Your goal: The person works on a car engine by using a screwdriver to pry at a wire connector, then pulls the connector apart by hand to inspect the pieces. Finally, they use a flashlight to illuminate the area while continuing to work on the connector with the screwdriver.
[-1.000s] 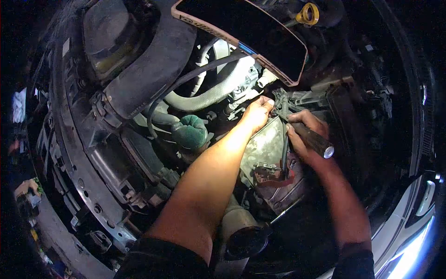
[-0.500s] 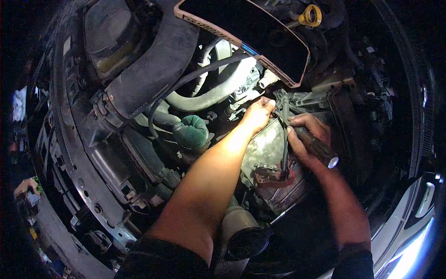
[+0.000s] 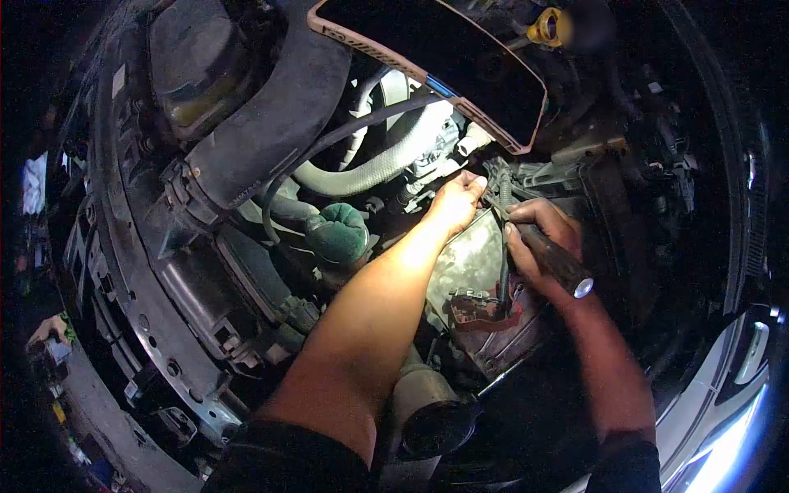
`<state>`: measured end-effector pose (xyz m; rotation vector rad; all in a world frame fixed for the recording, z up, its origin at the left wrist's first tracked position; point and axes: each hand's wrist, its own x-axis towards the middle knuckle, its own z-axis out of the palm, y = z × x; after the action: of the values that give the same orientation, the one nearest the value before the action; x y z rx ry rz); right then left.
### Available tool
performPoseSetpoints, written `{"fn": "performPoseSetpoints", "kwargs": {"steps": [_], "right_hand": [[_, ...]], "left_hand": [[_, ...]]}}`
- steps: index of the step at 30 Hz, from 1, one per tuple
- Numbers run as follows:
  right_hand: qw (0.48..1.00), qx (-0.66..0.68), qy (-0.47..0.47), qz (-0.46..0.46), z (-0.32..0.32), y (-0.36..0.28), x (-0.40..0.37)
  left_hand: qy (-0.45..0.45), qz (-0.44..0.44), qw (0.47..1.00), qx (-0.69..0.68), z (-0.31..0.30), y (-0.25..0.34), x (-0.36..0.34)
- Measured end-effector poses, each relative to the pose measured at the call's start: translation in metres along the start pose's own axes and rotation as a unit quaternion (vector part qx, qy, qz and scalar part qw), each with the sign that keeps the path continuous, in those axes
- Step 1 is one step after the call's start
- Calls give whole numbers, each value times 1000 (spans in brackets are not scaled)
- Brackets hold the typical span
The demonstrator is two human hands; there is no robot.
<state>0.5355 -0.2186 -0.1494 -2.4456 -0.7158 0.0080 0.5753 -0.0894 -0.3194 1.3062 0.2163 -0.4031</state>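
My left hand (image 3: 458, 200) reaches into an engine bay, with thumb and fingers pinched beside thin dark wiring; what sits in the pinch is too small to make out. To its right, my right hand (image 3: 542, 238) is closed around a dark cylindrical handle (image 3: 559, 260) with a shiny round end. The handle's forward end, by the fingertips, is hidden. A ribbed cable (image 3: 505, 187) passes between the two hands. Below them lies a pale, flat-topped box (image 3: 468, 255) with a red-brown plastic cover (image 3: 485, 311) on it.
A phone in a pinkish case (image 3: 460, 62) lies above my hands. A green glove or cloth (image 3: 339, 232) sits left of my forearm. A thick black duct (image 3: 275, 111), a pale braided hose (image 3: 353, 179) and a yellow ring handle (image 3: 544, 29) surround the space.
My right hand has shifted slightly up and left, and the dark handle moved with it. My left hand stays pinched in nearly the same place.
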Motion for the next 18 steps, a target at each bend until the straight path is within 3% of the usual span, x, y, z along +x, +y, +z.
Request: {"fn": "performPoseSetpoints", "kwargs": {"steps": [18], "right_hand": [[995,28,-85,-41,-12,8,7]], "left_hand": [[6,8,999,32,-1,2,-3]]}}
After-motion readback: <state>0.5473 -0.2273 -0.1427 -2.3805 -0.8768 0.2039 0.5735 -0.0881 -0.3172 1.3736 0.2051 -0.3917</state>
